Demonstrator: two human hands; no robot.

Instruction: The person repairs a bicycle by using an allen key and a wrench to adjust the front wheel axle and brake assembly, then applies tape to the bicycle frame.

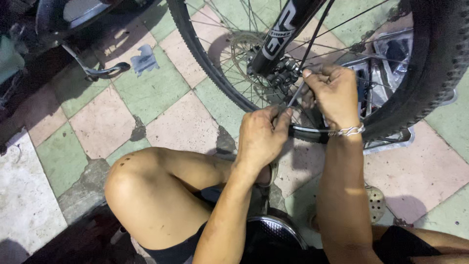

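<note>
— Where's the thin metal tool (295, 96) relative to my hands?

— Between them. My left hand (261, 137) has its grip pressed together around the lower end, just over the rim (309, 133) of the bicycle wheel (430, 73). My right hand (334, 93) sits higher and to the right, fingers curled shut, pinching at the upper end close by the brake caliper (283, 73).

— Which hand is nearer the caliper?

— The right. The left is lower, nearer my knee (128, 171).

— And the tool's long axis?

— A steep slant: low end toward my left hand, top leaning up and right toward the caliper at the foot of the fork leg (288, 29). It runs roughly the way the fork leg does, crossing in front of the spokes.

— Its tip?

— Hidden under my right fingers; I can't tell what it meets. The wheel stands upright on the tiled floor (161, 93).
</note>
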